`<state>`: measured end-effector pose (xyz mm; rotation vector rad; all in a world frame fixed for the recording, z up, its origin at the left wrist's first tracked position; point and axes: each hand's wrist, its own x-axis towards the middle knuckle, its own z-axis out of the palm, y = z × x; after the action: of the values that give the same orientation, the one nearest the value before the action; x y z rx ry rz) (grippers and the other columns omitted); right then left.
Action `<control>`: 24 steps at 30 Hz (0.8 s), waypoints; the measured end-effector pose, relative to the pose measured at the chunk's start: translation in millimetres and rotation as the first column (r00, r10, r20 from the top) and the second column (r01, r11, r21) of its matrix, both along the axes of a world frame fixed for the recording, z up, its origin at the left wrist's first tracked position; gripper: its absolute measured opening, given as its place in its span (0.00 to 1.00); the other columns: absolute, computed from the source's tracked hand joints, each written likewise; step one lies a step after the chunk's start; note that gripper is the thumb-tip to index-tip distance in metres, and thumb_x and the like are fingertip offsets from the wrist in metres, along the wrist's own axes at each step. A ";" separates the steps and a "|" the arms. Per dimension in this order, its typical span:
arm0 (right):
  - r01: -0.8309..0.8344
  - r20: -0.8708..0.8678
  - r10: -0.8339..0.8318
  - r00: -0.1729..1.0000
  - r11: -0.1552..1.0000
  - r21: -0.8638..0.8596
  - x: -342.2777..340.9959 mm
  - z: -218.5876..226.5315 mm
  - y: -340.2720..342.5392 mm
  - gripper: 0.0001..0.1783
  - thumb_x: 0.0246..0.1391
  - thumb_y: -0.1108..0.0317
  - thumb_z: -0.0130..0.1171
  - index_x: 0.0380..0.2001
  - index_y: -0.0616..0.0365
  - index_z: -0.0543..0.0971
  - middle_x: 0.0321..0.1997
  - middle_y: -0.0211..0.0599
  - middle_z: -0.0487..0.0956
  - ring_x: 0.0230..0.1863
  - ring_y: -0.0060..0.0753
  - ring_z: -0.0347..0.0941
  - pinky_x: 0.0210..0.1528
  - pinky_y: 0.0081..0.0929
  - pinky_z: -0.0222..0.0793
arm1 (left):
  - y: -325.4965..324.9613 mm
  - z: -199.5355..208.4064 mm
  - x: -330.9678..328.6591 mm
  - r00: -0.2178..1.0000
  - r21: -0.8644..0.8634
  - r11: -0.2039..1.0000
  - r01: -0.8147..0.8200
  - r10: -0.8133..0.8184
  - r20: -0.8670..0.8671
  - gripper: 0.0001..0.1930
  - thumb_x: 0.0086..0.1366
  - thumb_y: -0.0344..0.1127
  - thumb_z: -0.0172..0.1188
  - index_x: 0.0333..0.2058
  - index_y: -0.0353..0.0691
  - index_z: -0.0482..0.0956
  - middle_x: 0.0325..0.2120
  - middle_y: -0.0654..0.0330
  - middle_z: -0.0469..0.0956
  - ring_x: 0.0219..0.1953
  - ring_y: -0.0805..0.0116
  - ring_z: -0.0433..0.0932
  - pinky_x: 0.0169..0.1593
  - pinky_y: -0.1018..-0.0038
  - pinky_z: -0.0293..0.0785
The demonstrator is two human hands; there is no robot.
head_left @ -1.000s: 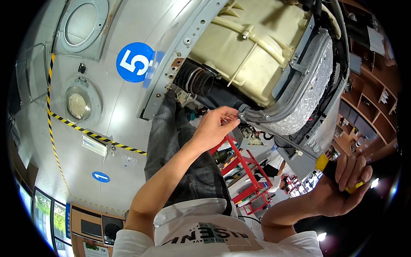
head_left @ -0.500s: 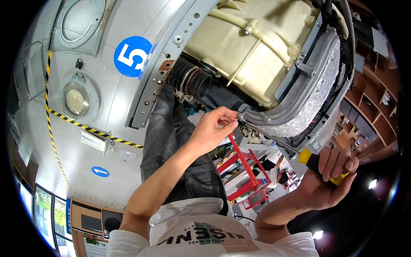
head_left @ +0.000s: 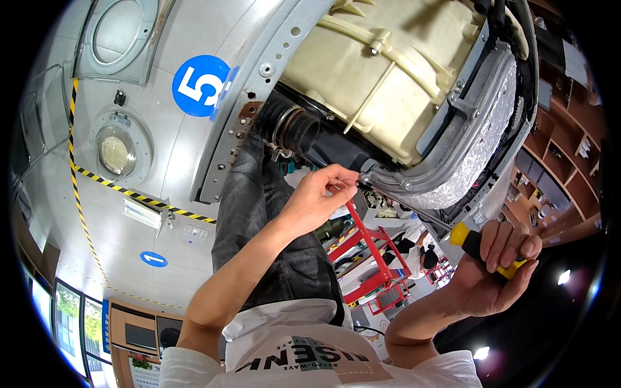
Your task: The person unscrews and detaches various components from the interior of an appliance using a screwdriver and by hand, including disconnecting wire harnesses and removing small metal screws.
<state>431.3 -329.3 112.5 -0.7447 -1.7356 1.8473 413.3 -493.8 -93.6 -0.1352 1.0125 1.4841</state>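
Observation:
My right hand [head_left: 495, 271] is wrapped around the yellow-and-black handle of a screwdriver [head_left: 472, 240]. Its thin shaft slants up and left beneath a curved grey metal duct [head_left: 424, 174]. At the duct's left end, my left hand [head_left: 323, 197] has thumb and index finger pinched together; whatever lies between them is too small to make out. The duct, partly wrapped in silver foil [head_left: 446, 191], runs beside a cream plastic tub [head_left: 381, 84] inside an opened washing machine. Left of the tub sits a black ribbed rubber hose [head_left: 294, 129] with a metal clamp.
The machine's grey metal frame [head_left: 242, 110] rises along the left. A red tool cart [head_left: 375, 281] stands below it. Washer door parts, including a round glass door [head_left: 116, 150], lie on the floor within black-and-yellow tape [head_left: 126, 194]. Brown shelves [head_left: 569, 155] are at right.
Almost nothing differs. The machine appears shifted very slightly in view, while both hands keep nearly the same places and grips.

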 end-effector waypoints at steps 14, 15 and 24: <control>-0.032 -0.008 0.033 0.999 0.999 0.022 -4.3 -2.2 3.1 0.11 0.65 0.60 0.52 0.37 0.58 0.70 0.26 0.30 0.66 0.22 0.19 0.59 0.26 0.22 0.56 | -0.4 -0.4 -3.0 1.000 0.010 1.000 0.024 -0.024 -0.020 0.12 0.67 0.30 0.62 0.47 0.33 0.78 0.39 0.62 0.80 0.42 0.77 0.74 0.48 0.77 0.70; -0.026 0.008 0.026 1.000 0.999 0.025 -4.3 -2.1 3.2 0.12 0.65 0.60 0.52 0.37 0.58 0.70 0.26 0.30 0.66 0.22 0.20 0.59 0.26 0.22 0.56 | -0.6 -0.5 -2.9 0.999 0.005 1.000 0.025 -0.025 -0.026 0.12 0.67 0.30 0.62 0.47 0.33 0.78 0.39 0.61 0.80 0.41 0.77 0.74 0.48 0.77 0.70; 0.047 0.032 -0.050 0.998 0.997 0.061 -6.5 -2.2 -1.0 0.15 0.60 0.58 0.60 0.34 0.58 0.70 0.24 0.33 0.69 0.20 0.21 0.62 0.23 0.22 0.58 | 0.1 -2.3 -0.7 0.999 0.025 1.000 -0.011 0.012 -0.040 0.12 0.67 0.30 0.61 0.48 0.33 0.78 0.37 0.60 0.80 0.40 0.77 0.76 0.45 0.78 0.71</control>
<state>424.8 -330.3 110.3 -0.7908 -1.7704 1.7518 412.7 -493.7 -95.9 -0.0937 1.0267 1.5141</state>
